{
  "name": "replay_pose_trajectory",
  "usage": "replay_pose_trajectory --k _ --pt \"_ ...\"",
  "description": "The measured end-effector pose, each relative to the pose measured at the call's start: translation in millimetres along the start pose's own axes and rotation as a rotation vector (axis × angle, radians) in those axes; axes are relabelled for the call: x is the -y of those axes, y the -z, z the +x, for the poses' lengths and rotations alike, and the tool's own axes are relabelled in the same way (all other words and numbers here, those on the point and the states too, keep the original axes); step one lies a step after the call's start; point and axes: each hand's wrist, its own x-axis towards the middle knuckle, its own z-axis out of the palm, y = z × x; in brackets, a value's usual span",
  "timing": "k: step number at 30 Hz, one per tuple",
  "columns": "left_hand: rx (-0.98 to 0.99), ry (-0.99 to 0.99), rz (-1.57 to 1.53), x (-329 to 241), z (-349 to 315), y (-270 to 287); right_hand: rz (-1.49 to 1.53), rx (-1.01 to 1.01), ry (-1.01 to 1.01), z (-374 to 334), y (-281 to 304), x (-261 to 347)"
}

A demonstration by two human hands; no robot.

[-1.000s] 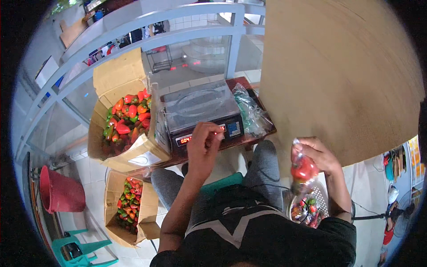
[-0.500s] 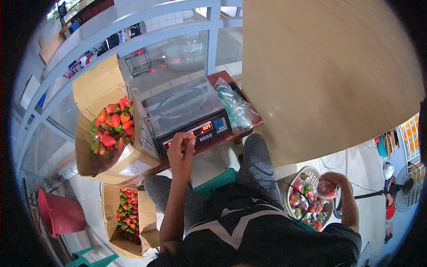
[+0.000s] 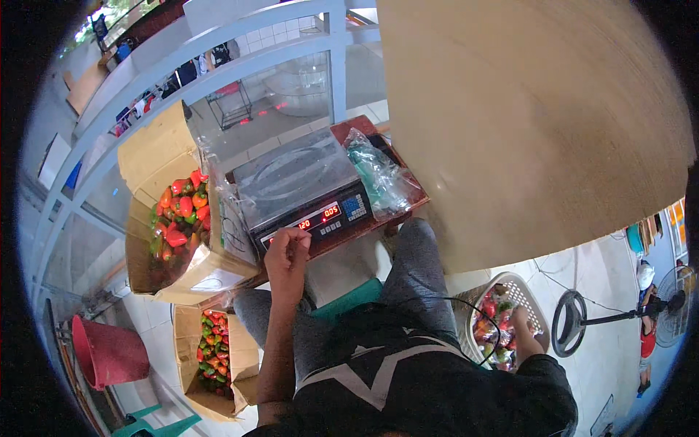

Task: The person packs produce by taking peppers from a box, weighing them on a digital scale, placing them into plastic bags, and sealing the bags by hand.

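My left hand (image 3: pixel 286 266) is closed, fingertips pinched together, at the front edge of a digital scale (image 3: pixel 295 171). It covers part of the lit red display, and whatever it may hold is too small to make out. At the lower right my right hand (image 3: pixel 521 322) reaches down into a light plastic basket (image 3: pixel 539 309). Inside lie several clear bags of red and green peppers (image 3: pixel 495 320). The fingers of that hand are hidden among the bags. Nothing lies on the scale's grey plate.
A cardboard box of peppers (image 3: pixel 178 211) stands left of the scale, with a second box (image 3: pixel 215 357) below. Clear plastic bags (image 3: pixel 382 175) lie right of the scale. A large brown board (image 3: pixel 524 131) fills the upper right. A red bucket (image 3: pixel 109 353) and a fan (image 3: pixel 673 302) flank me.
My right hand has lowered a clear bag of red peppers into the basket; the bag no longer shows apart from the others. My left hand stays at the scale's front. The view has shifted slightly.
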Motion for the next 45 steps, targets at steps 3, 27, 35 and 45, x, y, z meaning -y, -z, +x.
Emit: replay_pose_trajectory --k 3,27,35,45 --pt "0.005 0.012 -0.034 -2.8 -0.1 -2.0 0.318 0.111 -0.104 27.8 -17.5 11.7" --pt "0.006 0.107 -0.079 32.0 -9.7 14.4 -0.309 1.024 0.572 -51.5 105.6 238.7" --pt "0.014 0.092 -0.049 23.1 -9.3 13.3 -0.393 0.846 0.840 -109.4 60.3 290.4" --pt "-0.060 0.061 0.007 0.0 -12.5 22.1 -0.213 -0.361 1.346 -69.9 -77.1 476.5"
